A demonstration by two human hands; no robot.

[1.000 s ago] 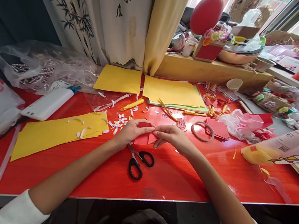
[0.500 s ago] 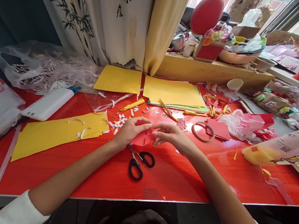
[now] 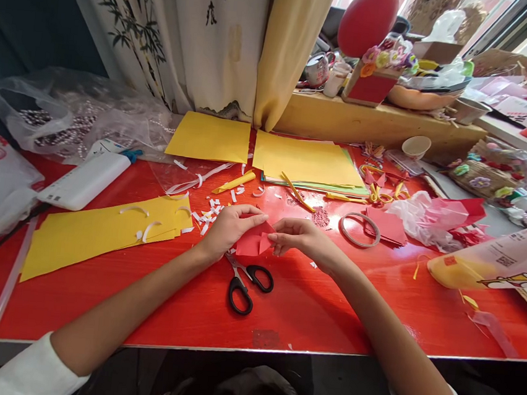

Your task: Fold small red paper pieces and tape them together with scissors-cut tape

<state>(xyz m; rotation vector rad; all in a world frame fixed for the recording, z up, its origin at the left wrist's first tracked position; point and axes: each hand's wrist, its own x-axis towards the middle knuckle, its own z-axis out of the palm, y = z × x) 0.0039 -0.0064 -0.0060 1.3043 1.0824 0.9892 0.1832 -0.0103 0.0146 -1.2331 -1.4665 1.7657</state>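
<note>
My left hand and my right hand meet over the middle of the red table. Between their fingertips they pinch a small folded piece of red paper, held just above the tabletop. Black-handled scissors lie shut on the table directly below the paper, nearer to me. White paper snippets are scattered just beyond my left hand.
Yellow sheets lie at the left and at the back. A tape ring and red paper scraps sit to the right. A white box, plastic bags and a cluttered wooden ledge border the table.
My fingers have shifted on the red paper, reworking its fold; it now sits slightly lower between my hands. The scissors have not moved.
</note>
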